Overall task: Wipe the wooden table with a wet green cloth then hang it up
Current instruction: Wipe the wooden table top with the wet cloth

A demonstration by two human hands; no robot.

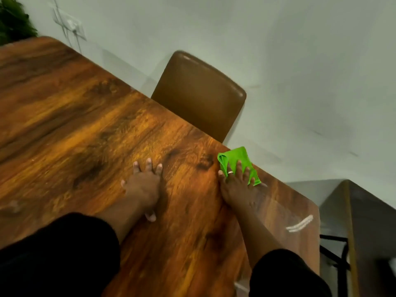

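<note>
The wooden table (pixel 85 125) fills the left and middle of the view. A folded bright green cloth (pixel 234 156) lies at the table's far right edge, partly over the rim. My right hand (pixel 237 185) presses flat on the cloth, fingers spread, a ring on one finger. My left hand (pixel 143 185) rests palm down on the bare wood to the left of it, fingers apart, holding nothing. Dark sleeves cover both forearms.
A brown padded chair (pixel 201 97) stands pushed against the table's far edge. A second dark table or bench (pixel 364 221) with black metal legs sits at the right. A wall socket with cables (pixel 70 26) and a plant (pixel 12 18) are at the top left.
</note>
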